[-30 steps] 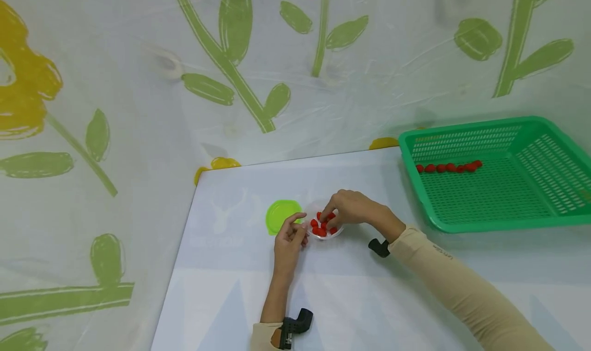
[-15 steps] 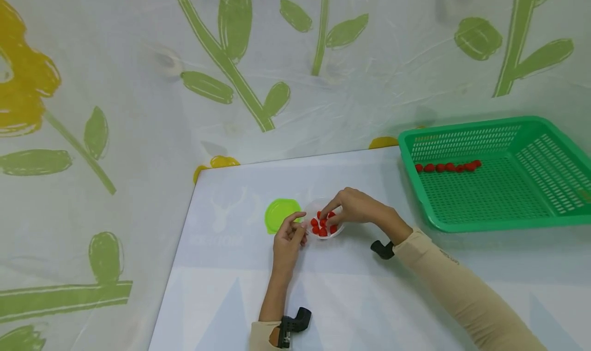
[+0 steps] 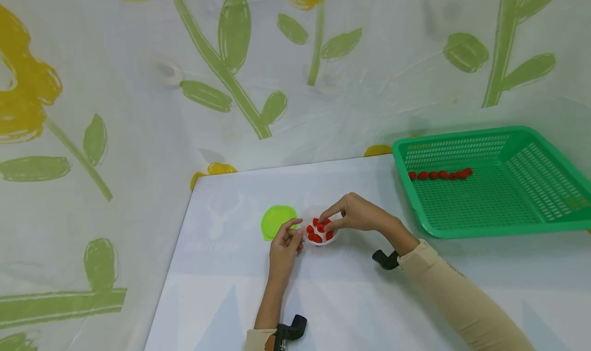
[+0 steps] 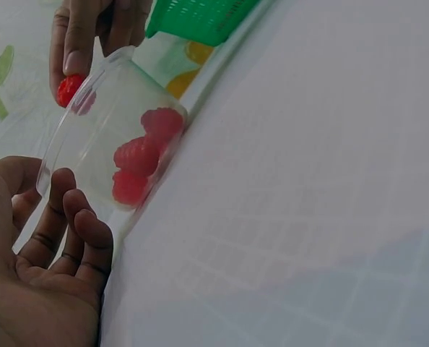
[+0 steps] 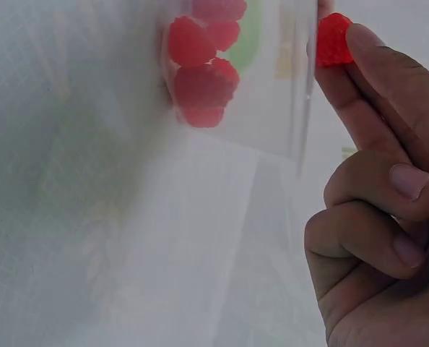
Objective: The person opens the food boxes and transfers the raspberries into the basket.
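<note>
1. The right hand (image 3: 359, 213) pinches a raspberry (image 5: 333, 40), now raised to the clear tub (image 4: 81, 148)'s rim, so it seems separated from the others.
2. The left hand (image 3: 282, 253) touches the tub; I cannot tell whether it pinches.
3. Other raspberries (image 4: 136, 156) lie inside the tub.

Clear cup (image 4: 88, 144) is held by the rim in the left hand (image 4: 45, 271), and a red berry (image 4: 69, 88) is pinched by the right hand (image 4: 79, 36) right at the rim. More berries (image 4: 137, 156) can be seen through the wall, bunched near the bottom, by the pale counter (image 4: 308, 144). Green basket (image 4: 200, 18) gets cut off up top.
</note>
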Available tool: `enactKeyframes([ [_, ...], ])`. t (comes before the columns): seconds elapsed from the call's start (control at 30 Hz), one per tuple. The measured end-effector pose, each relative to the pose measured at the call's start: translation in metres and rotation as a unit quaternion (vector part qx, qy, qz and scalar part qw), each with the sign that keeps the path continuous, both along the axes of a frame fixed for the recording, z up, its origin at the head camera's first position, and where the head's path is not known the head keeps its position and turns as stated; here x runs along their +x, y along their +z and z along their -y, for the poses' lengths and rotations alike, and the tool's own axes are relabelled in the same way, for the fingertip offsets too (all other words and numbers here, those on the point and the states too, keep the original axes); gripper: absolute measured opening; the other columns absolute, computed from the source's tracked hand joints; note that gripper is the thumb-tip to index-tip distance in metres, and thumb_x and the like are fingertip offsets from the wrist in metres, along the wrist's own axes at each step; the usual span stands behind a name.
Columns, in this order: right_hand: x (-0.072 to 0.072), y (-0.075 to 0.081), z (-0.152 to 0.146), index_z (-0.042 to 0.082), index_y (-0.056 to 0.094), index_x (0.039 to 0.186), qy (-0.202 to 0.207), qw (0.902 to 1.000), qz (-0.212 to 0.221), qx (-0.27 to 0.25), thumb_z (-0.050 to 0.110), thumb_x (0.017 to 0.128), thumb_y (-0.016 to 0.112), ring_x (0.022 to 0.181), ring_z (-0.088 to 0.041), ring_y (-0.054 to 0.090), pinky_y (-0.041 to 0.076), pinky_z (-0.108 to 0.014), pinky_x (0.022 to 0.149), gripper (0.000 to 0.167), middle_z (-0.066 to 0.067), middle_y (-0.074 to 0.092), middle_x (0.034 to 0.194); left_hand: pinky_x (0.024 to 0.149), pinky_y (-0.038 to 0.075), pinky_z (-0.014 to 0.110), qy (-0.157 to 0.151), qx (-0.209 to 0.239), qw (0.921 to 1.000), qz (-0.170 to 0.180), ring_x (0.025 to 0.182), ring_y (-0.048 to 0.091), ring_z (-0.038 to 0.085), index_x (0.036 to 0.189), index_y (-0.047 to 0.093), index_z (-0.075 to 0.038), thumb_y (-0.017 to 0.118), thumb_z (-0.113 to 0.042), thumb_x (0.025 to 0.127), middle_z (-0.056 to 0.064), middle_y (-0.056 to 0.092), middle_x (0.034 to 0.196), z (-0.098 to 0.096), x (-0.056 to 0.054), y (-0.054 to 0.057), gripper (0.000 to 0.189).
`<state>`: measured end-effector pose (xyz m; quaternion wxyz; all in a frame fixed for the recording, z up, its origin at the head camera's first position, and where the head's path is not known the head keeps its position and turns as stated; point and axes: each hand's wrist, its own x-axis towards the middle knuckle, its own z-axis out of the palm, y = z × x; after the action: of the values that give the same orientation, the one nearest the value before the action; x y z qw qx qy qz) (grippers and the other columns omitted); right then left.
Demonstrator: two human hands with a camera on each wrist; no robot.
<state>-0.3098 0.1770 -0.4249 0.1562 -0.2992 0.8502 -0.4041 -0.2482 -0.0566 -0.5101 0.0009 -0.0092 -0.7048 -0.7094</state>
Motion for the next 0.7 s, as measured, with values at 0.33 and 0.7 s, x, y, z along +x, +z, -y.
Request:
enactKeyframes([
  [0.33,0.011,0.014,-0.018,0.032,0.079,0.106,-0.040,0.9991,-0.002,-0.016,0.030,0.085,0.081,0.051,-0.009,0.034,0.030,-0.023,0.048,0.021,0.010,0.052,0.059,0.063,0.049,0.023,-0.002,-0.006,1.0000,0.006,0.071,0.054,0.021,0.128,0.063,-0.009,0.060,-0.004,0.100,0.010,0.059,0.084,-0.001,0.003,0.011,0.029],
  [0.7,0.020,0.037,-0.055,0.029,0.080,0.106,-0.080,0.9960,-0.006,-0.040,0.032,0.083,0.083,0.048,-0.013,0.040,0.031,-0.026,0.045,0.023,0.007,0.047,0.055,0.065,0.050,0.025,-0.002,-0.010,0.9999,0.010,0.073,0.054,0.030,0.127,0.064,-0.009,0.062,-0.007,0.099,0.010,0.058,0.084,-0.004,0.011,0.034,0.028],
])
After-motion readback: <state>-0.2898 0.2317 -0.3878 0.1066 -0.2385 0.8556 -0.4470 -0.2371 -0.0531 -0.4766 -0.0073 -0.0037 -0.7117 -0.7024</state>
